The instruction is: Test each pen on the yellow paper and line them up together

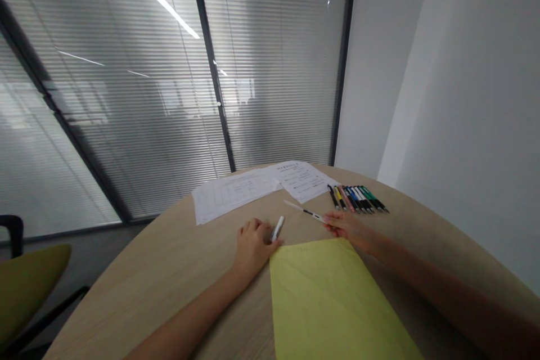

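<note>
My left hand (254, 241) rests on the table with its fingers curled. A short white pen-like stick (278, 227) pokes out between its index finger and thumb, and its lower end is hidden by the hand. My right hand (341, 223) pinches the near end of a slim white tool (314, 215). That tool has a dark middle section and a thin pale end pointing left; its exact kind is unclear. Below both hands lies a yellow sheet of paper (333, 298), its top left corner by my left thumb and its top right corner under my right wrist.
Several pens (354, 198) lie in a row at the right of the round wooden table (181, 281). Printed white sheets (236, 190) overlap at the far edge. A green chair (31, 281) stands at left; blinds (274, 67) and a white wall (472, 124) are close behind.
</note>
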A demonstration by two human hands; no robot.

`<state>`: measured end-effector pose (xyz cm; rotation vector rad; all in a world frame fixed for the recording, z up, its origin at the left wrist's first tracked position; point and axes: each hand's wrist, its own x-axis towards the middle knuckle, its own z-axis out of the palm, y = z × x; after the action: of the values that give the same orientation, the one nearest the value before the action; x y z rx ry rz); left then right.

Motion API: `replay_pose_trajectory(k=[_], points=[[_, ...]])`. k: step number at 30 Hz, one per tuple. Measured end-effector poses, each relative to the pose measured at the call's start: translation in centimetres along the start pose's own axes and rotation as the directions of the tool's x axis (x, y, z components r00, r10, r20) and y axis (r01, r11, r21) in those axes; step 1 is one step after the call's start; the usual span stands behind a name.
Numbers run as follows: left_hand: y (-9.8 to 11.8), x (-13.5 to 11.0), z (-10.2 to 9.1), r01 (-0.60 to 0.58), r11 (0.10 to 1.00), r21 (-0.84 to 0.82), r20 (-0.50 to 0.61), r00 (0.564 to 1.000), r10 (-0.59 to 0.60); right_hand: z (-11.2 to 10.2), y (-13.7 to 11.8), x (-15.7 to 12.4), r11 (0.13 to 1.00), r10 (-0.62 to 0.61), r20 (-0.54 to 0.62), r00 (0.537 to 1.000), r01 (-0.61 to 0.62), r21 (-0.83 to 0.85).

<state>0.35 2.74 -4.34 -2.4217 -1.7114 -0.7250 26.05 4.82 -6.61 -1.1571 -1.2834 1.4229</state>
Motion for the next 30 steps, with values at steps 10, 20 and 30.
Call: replay_pose_trajectory(k=[10, 20, 30], points=[[-1.4, 0.7, 0.7, 0.137, 0.958, -0.253, 0.038, 0.991, -0.132, -1.1, 0.8, 1.2, 0.974, 0.012, -0.022, 1.000, -0.006, 0.228], [-2.6, 1.4, 1.4, 0.226, 0.720, -0.656, 0.038, 0.963, -0.268, -1.0, 0.8, 1.2, 0.986, -0.008, -0.016, 1.000, 0.011, 0.168], [-2.2, 1.3, 1.0, 0.222, 0.665, -0.713, 0.035, 0.959, -0.282, -1.1, 0.8, 0.9, 0.999, -0.010, 0.023, 1.000, 0.009, 0.045]])
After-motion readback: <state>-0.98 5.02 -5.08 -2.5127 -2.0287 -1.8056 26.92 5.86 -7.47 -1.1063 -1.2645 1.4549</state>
